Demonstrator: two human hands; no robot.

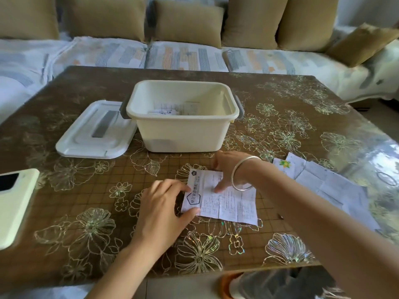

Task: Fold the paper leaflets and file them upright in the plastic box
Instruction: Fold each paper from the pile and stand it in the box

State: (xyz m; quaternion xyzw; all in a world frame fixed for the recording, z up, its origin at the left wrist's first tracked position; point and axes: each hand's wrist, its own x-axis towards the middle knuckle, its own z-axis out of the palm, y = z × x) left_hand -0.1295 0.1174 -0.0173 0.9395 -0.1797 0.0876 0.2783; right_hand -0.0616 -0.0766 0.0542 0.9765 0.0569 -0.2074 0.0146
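A white printed leaflet lies flat on the table in front of me, creased into panels. My left hand pinches its left edge between thumb and fingers. My right hand, with a silver bangle at the wrist, rests on the leaflet's top edge, thumb pressing on the paper. Behind them stands the cream plastic box, open, with a few folded leaflets inside. More unfolded leaflets lie to the right, partly under my right forearm.
The box's white lid lies flat to the left of the box. A pale green phone sits at the table's left edge. A sofa with tan cushions runs behind the table. The tablecloth is brown with flowers.
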